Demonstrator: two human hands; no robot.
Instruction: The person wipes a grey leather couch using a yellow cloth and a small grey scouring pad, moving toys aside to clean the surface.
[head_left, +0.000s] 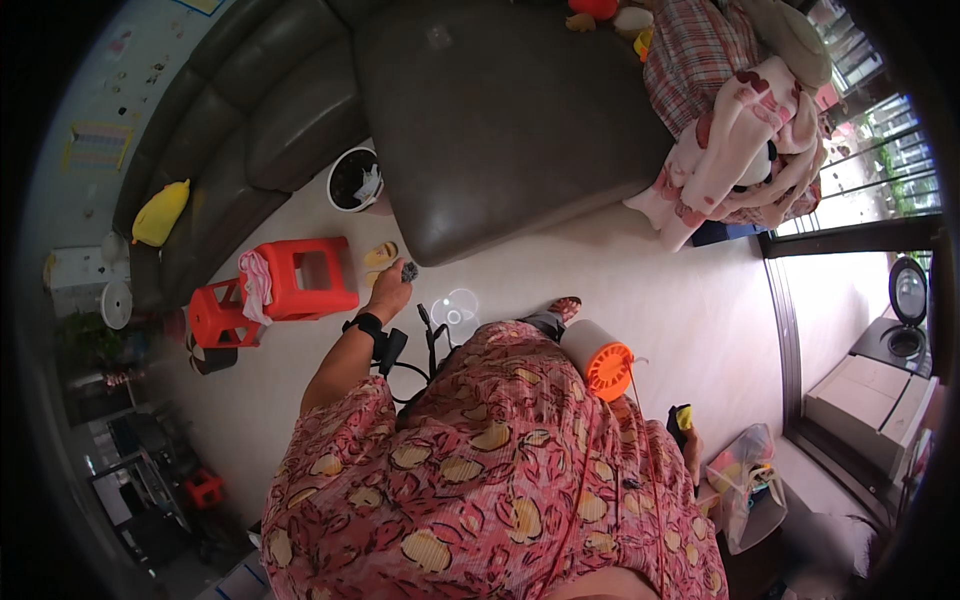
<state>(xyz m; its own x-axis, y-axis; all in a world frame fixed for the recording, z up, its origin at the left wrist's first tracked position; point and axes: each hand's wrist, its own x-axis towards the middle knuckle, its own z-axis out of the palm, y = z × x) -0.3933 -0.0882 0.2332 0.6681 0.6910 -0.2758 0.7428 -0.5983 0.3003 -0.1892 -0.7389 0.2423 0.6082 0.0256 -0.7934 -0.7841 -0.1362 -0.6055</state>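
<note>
My left hand (389, 291) reaches forward over the floor, its fingers closed around a small fuzzy grey bundle (409, 271). A black strap with a box-shaped device (388, 351) and a cable is on that wrist. Beside the hand lies a yellow slipper (381, 253). My right hand (692, 444) is mostly hidden past my patterned clothing on the right; a black and yellow thing (682, 417) shows at it, but its grip is unclear. A white cylinder with an orange slotted end (609, 370) hangs before me on a red cord.
A red plastic stool (330, 285) carries a pink cloth (256, 281). Ahead stands a dark leather sofa (510, 127), with a white bin (355, 180) by it. Blankets (750, 142) hang off its right end. A clear bag (746, 480) sits at right, near a door track (787, 337).
</note>
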